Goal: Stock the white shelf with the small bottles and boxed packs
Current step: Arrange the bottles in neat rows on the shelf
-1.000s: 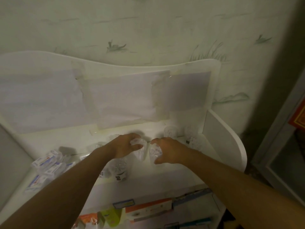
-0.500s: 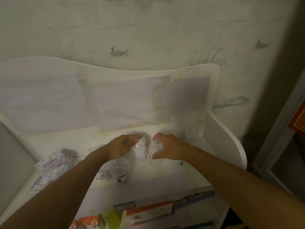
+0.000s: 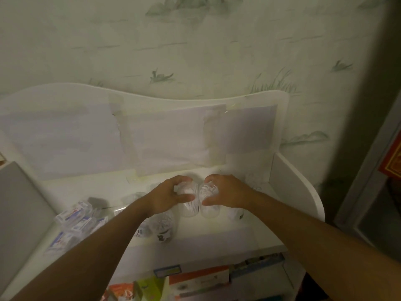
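Two small clear plastic bottles stand side by side on the top of the white shelf. My left hand grips the left bottle around its top. My right hand grips the right bottle the same way. More clear bottles stand just left of my left wrist, and another stands by my right wrist. Small boxed packs in clear wrap lie in a loose heap at the shelf's left end.
The shelf has a curved back panel with taped paper sheets and a rounded right side panel. A lower shelf holds colourful boxes. A grey panel stands at the left; a dark door frame at the right.
Both hands moved slightly back toward the shelf's rear with their bottles. The camera tilted up, showing more wall.
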The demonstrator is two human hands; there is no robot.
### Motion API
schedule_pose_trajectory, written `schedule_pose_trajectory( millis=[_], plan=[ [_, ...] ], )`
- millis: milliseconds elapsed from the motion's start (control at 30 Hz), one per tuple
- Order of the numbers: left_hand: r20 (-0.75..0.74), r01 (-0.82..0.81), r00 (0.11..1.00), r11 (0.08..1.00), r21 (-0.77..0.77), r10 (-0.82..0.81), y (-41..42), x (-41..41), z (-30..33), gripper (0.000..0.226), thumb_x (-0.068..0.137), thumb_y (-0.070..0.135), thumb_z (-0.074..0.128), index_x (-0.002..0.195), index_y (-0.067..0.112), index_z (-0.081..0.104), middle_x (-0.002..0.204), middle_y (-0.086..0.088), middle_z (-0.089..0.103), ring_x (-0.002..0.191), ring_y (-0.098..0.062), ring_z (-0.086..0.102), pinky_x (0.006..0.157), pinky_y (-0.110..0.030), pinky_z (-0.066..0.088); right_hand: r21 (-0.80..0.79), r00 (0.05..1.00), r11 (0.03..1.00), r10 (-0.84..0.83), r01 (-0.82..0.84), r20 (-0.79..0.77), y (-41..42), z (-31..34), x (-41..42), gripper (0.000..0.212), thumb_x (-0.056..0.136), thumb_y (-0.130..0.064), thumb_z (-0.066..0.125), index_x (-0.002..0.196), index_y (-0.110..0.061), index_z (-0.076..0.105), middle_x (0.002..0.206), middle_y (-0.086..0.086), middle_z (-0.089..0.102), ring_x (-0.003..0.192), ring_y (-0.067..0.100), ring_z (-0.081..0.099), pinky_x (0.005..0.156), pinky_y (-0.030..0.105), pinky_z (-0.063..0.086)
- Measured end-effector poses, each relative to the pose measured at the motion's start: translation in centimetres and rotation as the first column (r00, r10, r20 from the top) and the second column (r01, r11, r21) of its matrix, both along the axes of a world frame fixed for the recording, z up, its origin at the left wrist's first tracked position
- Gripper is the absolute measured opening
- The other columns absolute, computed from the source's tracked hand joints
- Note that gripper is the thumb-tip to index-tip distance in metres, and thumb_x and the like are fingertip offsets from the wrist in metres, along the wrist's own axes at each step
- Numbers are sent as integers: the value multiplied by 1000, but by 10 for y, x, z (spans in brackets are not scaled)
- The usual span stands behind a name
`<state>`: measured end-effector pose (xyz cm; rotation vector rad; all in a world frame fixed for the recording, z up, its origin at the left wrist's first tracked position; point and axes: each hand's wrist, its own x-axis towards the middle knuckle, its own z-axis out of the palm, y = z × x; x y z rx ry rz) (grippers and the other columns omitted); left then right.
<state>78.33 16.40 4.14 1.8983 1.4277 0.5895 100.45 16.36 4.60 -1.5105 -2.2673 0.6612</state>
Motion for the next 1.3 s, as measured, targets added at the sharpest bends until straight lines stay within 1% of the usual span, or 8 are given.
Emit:
schedule_pose_trajectory(
  millis=[133,267,400,533,633,933,1133,1300],
  plan=[
    [-92,-16,996,999,-34,13,-9,-2,2,77,69,43,83,135,32,45,129,14,49,116,-13,51,100,-29,46,-28,998,998,52,-53,-27,-5,3,3,70,75,-44,78,135,-27,48,134,-5,56,116,15,55,86,22,41],
    [-183,18,983,999,28,-13,-23,-3,-1,73,70,39,83,132,30,47,127,11,48,116,-13,50,101,-32,47,2,995,995,98,-98,6,-13,0,-4,65,77,-37,79,133,-23,50,129,-4,59,113,17,56,83,21,39],
    [-284,107,955,992,59,-86,-32,-5,-2,65,70,36,83,123,31,45,118,10,51,107,-12,51,91,-24,46,2,995,996,87,-88,48,-22,-6,-9,63,74,-38,80,129,-25,52,121,-4,62,100,13,57,78,23,43],
    [-410,184,906,972,145,-110,-29,1,6,66,66,46,82,119,36,44,111,12,57,97,-12,56,83,-24,50,-8,995,999,31,-31,92,-32,-3,-6,73,74,-43,79,136,-24,46,129,-1,58,112,20,57,88,29,46],
    [-390,216,911,961,174,-134,-29,9,7,68,65,51,81,122,37,45,111,15,56,97,-10,55,86,-26,50,-30,993,999,-21,24,117,-44,0,-2,76,75,-40,80,139,-19,44,133,3,56,118,23,56,97,32,44],
    [-355,315,898,943,106,-260,-40,50,-17,77,70,56,76,134,31,40,129,8,54,105,-11,54,93,-28,47,-99,978,975,-189,198,91,-87,-21,35,81,73,-46,80,141,-26,40,138,1,52,122,18,52,104,37,44],
    [-461,347,843,935,72,-278,-46,86,-19,77,67,70,69,131,40,39,131,16,53,110,-11,56,97,-36,47,-60,964,968,-237,245,121,-86,-21,76,77,74,-42,80,139,-25,42,139,-1,52,122,18,52,99,30,43],
    [-551,324,805,941,94,-222,-52,113,-21,76,70,73,63,135,44,36,138,13,47,117,-15,53,97,-40,47,-31,957,967,-244,252,156,-79,-31,109,74,76,-38,79,139,-24,42,139,1,50,123,20,51,100,33,44]
  ],
)
